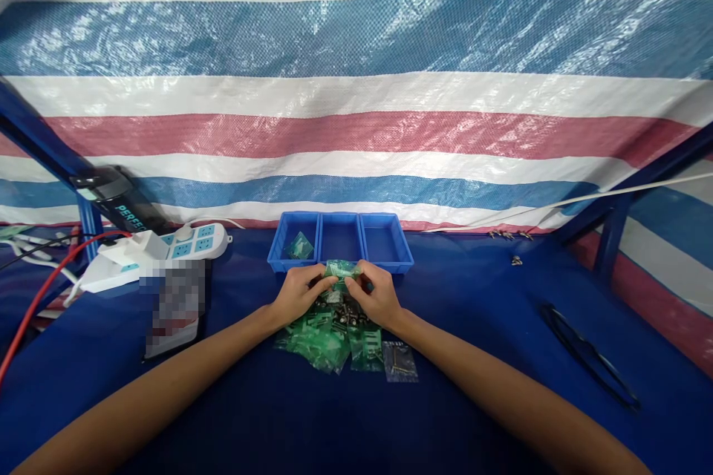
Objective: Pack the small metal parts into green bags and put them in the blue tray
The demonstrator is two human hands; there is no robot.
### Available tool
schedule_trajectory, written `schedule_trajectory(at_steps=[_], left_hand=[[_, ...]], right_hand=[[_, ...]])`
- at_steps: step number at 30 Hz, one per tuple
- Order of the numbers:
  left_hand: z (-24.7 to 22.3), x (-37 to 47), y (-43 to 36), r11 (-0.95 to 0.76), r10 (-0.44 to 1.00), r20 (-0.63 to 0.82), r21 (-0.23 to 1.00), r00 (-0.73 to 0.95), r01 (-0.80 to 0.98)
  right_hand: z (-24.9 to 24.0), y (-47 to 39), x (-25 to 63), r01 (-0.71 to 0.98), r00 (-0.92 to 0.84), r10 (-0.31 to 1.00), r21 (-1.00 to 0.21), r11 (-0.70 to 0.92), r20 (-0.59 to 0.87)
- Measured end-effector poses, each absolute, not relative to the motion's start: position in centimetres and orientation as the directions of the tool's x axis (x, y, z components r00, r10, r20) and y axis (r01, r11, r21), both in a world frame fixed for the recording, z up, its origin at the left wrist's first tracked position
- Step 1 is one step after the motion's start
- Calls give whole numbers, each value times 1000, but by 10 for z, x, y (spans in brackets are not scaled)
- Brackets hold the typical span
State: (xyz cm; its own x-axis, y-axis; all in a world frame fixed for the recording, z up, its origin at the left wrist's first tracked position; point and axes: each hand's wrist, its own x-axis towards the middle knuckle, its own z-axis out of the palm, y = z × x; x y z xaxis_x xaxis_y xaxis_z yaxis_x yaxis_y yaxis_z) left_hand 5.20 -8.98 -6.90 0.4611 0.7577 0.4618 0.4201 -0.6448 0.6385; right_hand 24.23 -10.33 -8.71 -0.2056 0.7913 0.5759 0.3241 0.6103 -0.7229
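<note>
A small green plastic bag (342, 268) is pinched at its two ends, by my left hand (302, 290) and my right hand (379, 292), just in front of the blue trays. Below my hands lies a pile of green bags (320, 341) with dark metal screws (346, 312) among them. To its right are a green bag with parts (368, 350) and a clear bag (399, 362) holding thin pieces. One green bag (299, 246) rests in the left blue tray (278, 241); the middle tray (341, 240) and right tray (385, 241) hold nothing visible.
At the left are a white power strip (189, 241), a dark bottle (119, 200), a red cable (41, 293) and a partly blurred flat object (178, 308). A black strap-like object (589, 356) and small metal pieces (516, 260) lie at the right. Striped sheeting hangs behind.
</note>
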Motion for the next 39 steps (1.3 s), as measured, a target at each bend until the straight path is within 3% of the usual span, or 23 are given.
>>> schedule_trajectory(at_steps=[19, 39], left_hand=[[-68, 52, -93, -724, 689, 599, 547, 407, 420], [-75, 49, -87, -716, 695, 534, 574, 481, 397]], right_hand=[[-85, -104, 241, 337, -227, 757, -680, 651, 613], [-91, -103, 242, 319, -175, 747, -681, 659, 641]])
